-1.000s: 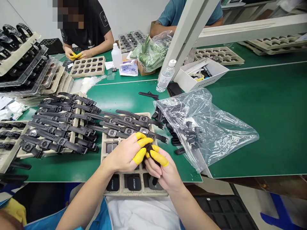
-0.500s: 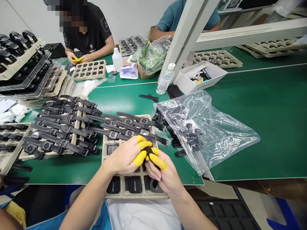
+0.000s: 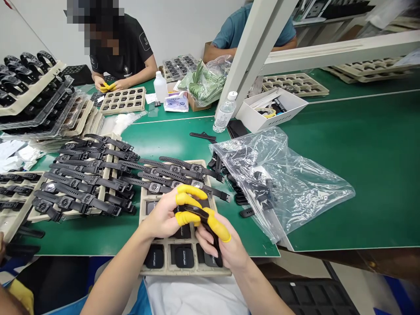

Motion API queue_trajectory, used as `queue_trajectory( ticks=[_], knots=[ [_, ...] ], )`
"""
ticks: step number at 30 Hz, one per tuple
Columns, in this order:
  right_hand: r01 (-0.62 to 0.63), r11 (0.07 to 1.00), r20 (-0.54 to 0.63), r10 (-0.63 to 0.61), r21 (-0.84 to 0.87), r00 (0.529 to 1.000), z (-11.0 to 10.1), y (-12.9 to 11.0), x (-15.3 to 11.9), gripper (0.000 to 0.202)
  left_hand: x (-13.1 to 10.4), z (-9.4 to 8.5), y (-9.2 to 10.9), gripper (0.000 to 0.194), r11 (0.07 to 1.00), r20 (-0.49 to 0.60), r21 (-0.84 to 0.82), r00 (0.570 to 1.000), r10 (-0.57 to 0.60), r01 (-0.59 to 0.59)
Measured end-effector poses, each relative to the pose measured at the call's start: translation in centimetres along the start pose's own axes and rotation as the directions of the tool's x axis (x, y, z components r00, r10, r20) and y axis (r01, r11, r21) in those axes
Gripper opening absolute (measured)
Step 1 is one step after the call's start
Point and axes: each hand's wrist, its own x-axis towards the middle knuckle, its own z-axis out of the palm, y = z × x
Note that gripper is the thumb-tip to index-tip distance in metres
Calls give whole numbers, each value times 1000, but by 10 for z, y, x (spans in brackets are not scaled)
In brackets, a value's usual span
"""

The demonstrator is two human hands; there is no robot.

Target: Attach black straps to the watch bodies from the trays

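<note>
A black smartwatch [image 3: 197, 211] is held edge-on over the tray, a black strap [image 3: 215, 245] hanging from its right end. My left hand [image 3: 172, 211], with yellow finger cots, pinches the watch body between thumb and fingers. The right hand [image 3: 226, 238], also in yellow cots, grips it where strap and body meet. Whether the strap is fully seated there is hidden by the fingers. Beneath is a beige tray [image 3: 167, 271] with black watch faces [image 3: 184, 257] in its front cells. Strapped watches [image 3: 175, 185] lie face down across its back rows.
A clear plastic bag [image 3: 308, 188] with black straps lies to the right. Trays of strapped watches [image 3: 82, 175] stand left, with stacked trays [image 3: 29, 100] behind. A bottle [image 3: 225, 113] and white box [image 3: 274, 109] stand beyond. A co-worker [image 3: 126, 61] sits opposite.
The watch has turned up into view between my hands, its strap now showing along my right palm. My left fingers have shifted slightly left and opened out around the body.
</note>
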Motion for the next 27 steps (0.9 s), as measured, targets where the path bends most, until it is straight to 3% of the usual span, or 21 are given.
queue_trajectory(
  ticks=[3,4,6,8,9,11,13,15,17,19,21,27],
  knots=[
    [-102,994,82,105,-42,991,0,-1,-2,47,0,2,3,20,951,-169,-296,975,-145,90],
    [-140,988,95,145,-63,985,-1,-3,-3,47,0,1,3,22,924,-270,-372,941,-203,93],
    [-216,969,110,229,-118,967,-1,-8,-5,48,2,-3,2,27,889,-471,-456,834,-286,48],
    [-265,946,104,288,-188,952,-3,-14,-6,50,5,-8,1,30,882,-596,-470,734,-326,9],
    [-261,939,84,286,-225,955,-4,-17,-7,51,6,-9,1,31,882,-620,-471,709,-335,5],
    [-192,939,1,201,-284,980,-6,-23,-8,48,8,-6,1,29,873,-566,-484,739,-365,61],
    [-94,946,-78,73,-310,994,-4,-27,-8,45,7,2,3,25,873,-401,-447,829,-390,194],
    [-31,950,-97,1,-309,995,0,-29,-7,43,4,12,4,27,916,-181,-261,916,-357,306],
    [-10,950,-70,-12,-312,997,3,-29,-6,43,1,17,5,39,965,11,9,965,-262,262],
    [-15,949,-45,1,-314,999,3,-26,-6,43,-2,17,4,52,972,137,199,979,-153,124],
    [-27,955,-42,15,-294,999,1,-22,-5,42,-4,14,3,60,959,196,283,977,-88,30],
    [37,989,-135,-56,-145,989,-1,-9,-3,41,-5,12,-1,54,927,202,373,979,-40,-39]
  ],
)
